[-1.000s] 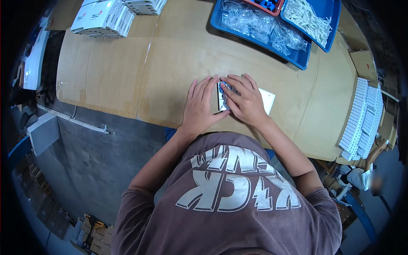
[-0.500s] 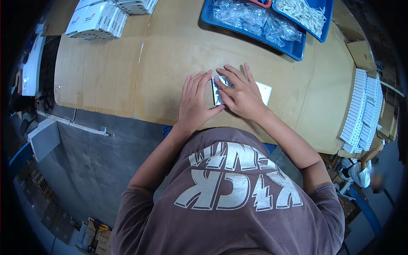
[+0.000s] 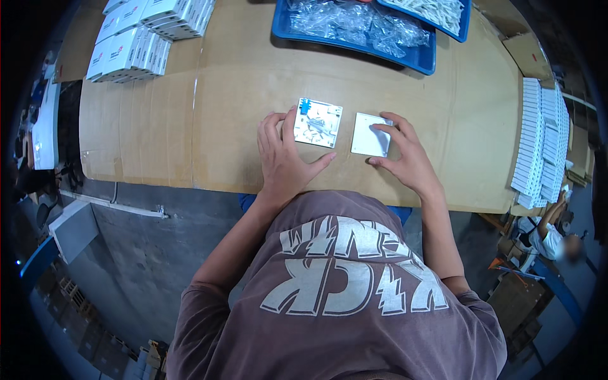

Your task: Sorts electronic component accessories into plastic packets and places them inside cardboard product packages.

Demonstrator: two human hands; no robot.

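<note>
A shallow white square box [image 3: 318, 131] lies on the cardboard-covered table, its inside facing up. A small blue block [image 3: 305, 106] sits in its upper left corner, and whitish and grey parts too small to name fill the middle. Curved around the box's left and lower edges, my left hand [image 3: 282, 149] is open, fingers apart, with the index fingertip at the left edge and the thumb near the lower right corner. To the right is a plain white square plate [image 3: 367, 136]. My right hand [image 3: 410, 152] grips it from the right, thumb by the lower edge, one finger on its face.
A blue tray [image 3: 354, 45] of clear plastic bags stands at the far side, overlapped by another blue tray [image 3: 465, 28] with white pieces. White boxes [image 3: 130, 50] are stacked far left, and rows of white pieces [image 3: 535, 142] line the right edge. Another person [image 3: 548, 237] is beyond.
My right hand has moved off the box to the right and closed on the white plate, uncovering the box's inside. The box sits slightly further left in view. The head view has shifted a little.
</note>
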